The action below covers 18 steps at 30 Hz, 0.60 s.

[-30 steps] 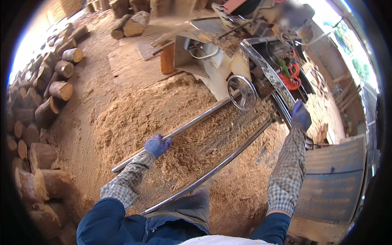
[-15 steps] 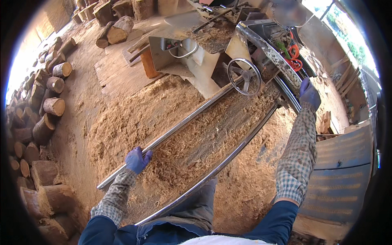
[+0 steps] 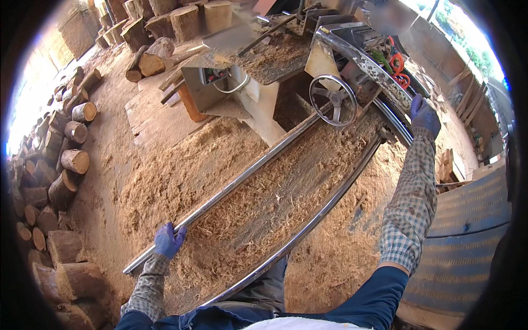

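Note:
My left hand (image 3: 169, 240), in a purple glove, grips the long metal rail (image 3: 236, 191) near its lower-left end. My right hand (image 3: 424, 117), also gloved, is closed on the scratched metal frame (image 3: 364, 65) at upper right, beside orange looped objects (image 3: 397, 63). A spoked handwheel (image 3: 333, 100) sits between the rail and that frame. A second, curved-looking rail (image 3: 324, 213) runs nearer my body, with wood shavings (image 3: 258, 217) thick between the two rails.
Cut logs (image 3: 74, 160) are piled along the left and more stumps (image 3: 184, 23) stand behind. Metal housings (image 3: 206, 88) and a cluttered plate (image 3: 269, 52) fill the top centre. A blue-grey panel (image 3: 462, 258) is at lower right; planks (image 3: 470, 104) lean at right.
The view has rotated: the handwheel now sits higher, the left-hand logs lower. My left hand appears lower left, my right higher and farther right, both still gripping.

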Available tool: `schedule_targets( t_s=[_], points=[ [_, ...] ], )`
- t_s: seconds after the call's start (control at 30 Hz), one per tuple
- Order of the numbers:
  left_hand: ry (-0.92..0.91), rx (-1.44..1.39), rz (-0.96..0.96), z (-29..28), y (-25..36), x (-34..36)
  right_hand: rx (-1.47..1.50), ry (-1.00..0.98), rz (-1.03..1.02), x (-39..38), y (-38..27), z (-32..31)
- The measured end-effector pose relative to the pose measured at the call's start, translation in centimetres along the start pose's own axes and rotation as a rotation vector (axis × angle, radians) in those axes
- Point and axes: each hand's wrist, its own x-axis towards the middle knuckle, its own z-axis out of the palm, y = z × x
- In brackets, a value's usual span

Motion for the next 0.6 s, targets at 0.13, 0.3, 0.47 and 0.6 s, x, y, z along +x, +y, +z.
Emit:
schedule_targets(
  t_s=[0.13,0.3,0.47,0.6],
  points=[
    [-0.004,0.008,-0.053,0.1,0.2,-0.2,0.042,0.013,0.006,1.6,-0.2,1.0],
    [0.023,0.007,-0.071,0.0,1.2,0.5,0.024,0.062,0.003,5.0,1.7,3.5],
    [0.100,0.053,-0.080,0.9,0.9,0.0,0.050,0.070,0.028,7.7,2.0,6.1],
    [0.123,0.076,-0.094,1.1,1.0,0.0,0.020,0.025,0.054,11.7,3.7,9.0]
  ],
)
